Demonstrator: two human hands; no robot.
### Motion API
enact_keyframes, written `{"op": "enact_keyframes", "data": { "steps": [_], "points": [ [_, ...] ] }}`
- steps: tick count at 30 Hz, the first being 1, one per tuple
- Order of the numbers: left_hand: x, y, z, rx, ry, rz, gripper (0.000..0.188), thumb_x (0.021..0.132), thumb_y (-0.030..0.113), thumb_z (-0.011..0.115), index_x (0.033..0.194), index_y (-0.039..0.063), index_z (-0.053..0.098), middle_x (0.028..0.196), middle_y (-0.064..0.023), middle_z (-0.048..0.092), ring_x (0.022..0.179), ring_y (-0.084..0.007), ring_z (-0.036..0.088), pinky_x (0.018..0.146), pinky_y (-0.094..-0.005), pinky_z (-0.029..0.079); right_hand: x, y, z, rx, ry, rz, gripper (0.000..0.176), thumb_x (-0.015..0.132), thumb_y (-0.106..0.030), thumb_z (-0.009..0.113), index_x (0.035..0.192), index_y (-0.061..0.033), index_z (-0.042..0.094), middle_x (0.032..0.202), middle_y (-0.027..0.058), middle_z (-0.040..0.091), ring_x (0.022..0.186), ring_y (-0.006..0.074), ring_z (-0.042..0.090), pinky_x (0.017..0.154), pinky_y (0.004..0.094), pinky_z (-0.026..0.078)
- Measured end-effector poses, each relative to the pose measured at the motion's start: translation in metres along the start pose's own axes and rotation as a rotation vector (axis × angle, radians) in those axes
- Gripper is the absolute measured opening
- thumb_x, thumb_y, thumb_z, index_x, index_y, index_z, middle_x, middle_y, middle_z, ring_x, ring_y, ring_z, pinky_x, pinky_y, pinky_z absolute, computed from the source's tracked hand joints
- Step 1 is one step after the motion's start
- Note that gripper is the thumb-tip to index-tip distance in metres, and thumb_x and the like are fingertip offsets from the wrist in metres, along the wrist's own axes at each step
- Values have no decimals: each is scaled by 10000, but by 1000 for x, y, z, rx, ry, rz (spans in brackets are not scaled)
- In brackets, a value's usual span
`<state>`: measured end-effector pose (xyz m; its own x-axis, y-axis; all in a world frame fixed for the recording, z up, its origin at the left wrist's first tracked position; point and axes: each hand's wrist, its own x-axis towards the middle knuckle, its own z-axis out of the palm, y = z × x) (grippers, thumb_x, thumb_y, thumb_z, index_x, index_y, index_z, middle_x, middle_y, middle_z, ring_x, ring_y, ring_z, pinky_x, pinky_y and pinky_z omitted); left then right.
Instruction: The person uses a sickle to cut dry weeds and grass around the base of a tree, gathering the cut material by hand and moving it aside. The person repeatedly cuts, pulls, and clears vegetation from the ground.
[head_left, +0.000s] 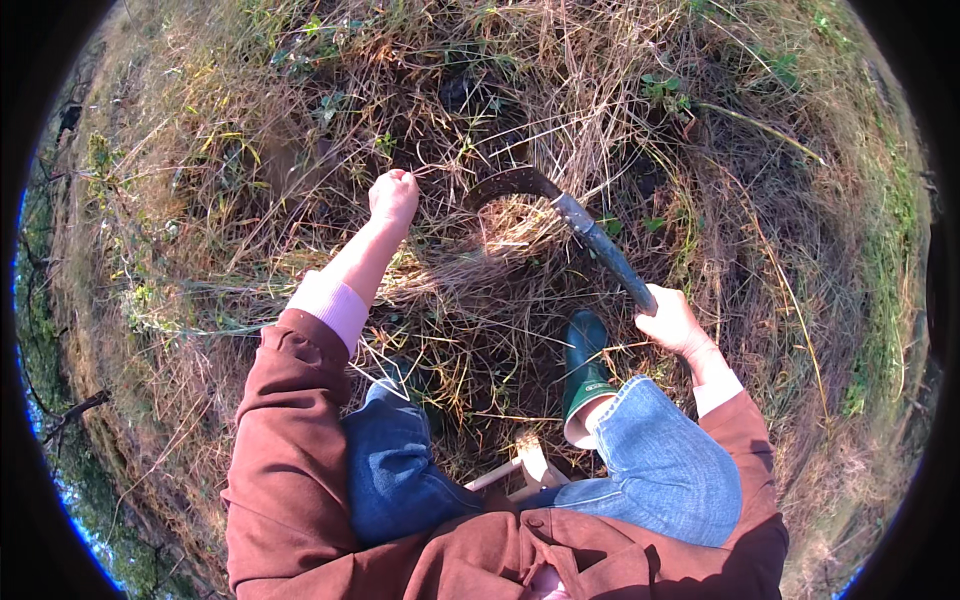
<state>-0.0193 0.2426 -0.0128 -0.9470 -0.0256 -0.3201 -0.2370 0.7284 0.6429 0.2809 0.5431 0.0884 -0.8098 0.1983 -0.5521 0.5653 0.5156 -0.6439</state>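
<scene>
My right hand (673, 322) grips the lower end of a sickle's dark, worn handle (613, 256). The sickle's curved dark blade (517, 180) points left across the grass, its tip a short way to the right of my left hand (394, 196). That hand is a closed fist, and thin dry grass stalks (433, 169) run from it toward the right. Its fingers are mostly hidden from above. Below the blade lies a flattened swath of pale dry grass (450, 274), in front of my boots.
I sit with knees apart over a small wooden stool (534, 459). A green rubber boot (586, 360) is on my right foot; the other is mostly hidden. Tangled standing grass (585, 90) with green weeds surrounds me. A bare branch (75, 414) and trees are at far left.
</scene>
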Motion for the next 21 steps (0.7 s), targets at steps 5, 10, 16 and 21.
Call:
{"op": "enact_keyframes", "data": {
  "steps": [5, 10, 16, 21],
  "points": [
    [-37, 21, 24, 611, -303, 480, 260, 844, 261, 530, 943, 72, 678, 976, -178, 629, 949, -318, 601, 839, -403, 485, 5, 3, -13, 320, 187, 110, 133, 748, -66, 614, 775, -57, 484, 617, -15, 468, 513, 87, 460, 490, 270, 426],
    [-78, 71, 61, 492, -540, 663, 887, 818, 531, 568, 1322, -145, 294, 1326, -317, 389, 1257, -401, 384, 1058, -410, 333, 9, -5, -17, 713, 176, 86, 159, 784, -10, 587, 814, -77, 446, 592, -16, 449, 374, 82, 432, 322, 237, 362],
    [-84, 106, 101, 499, -626, 406, 1154, 677, 637, 673, 1341, -173, 188, 1318, -340, 375, 1254, -385, 401, 1041, -395, 370, 4, -9, -14, 658, 149, 31, 167, 798, -15, 590, 783, -89, 441, 583, -30, 445, 391, 71, 450, 348, 230, 368],
    [-86, 127, 132, 453, -598, 230, 1141, 588, 616, 771, 1248, -168, 271, 1190, -273, 517, 1106, -317, 554, 922, -322, 469, 8, 3, -8, 446, 248, 12, 110, 750, -50, 621, 748, -57, 511, 639, -48, 424, 587, 60, 402, 547, 249, 394]
  ]
}}
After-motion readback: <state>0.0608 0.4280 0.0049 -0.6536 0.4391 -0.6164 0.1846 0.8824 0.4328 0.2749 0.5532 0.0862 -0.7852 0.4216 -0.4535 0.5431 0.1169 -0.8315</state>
